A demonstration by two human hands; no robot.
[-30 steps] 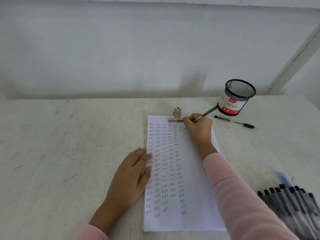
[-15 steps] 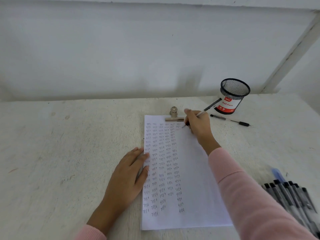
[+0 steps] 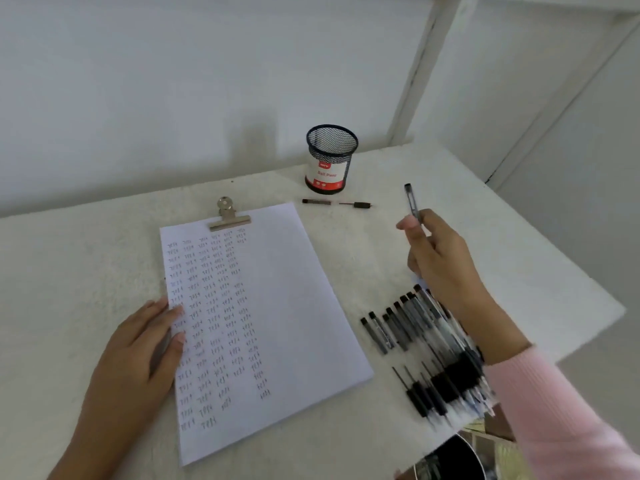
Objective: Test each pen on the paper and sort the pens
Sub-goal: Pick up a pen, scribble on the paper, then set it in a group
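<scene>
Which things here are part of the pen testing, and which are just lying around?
For the job: paper, pen in the right hand, pile of pens, mesh cup, lone pen beside it, clip on the paper.
Lying about: dark round object at the bottom edge, unidentifiable.

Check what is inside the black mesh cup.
No pen rises above the rim of the mesh cup; only its dark inner wall shows through the opening. The white and red label covers the lower part, so anything lying low cannot be seen.

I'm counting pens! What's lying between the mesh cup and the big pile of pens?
One lone pen, lying right by the mesh cup; then bare table to the pile. Head view.
</scene>
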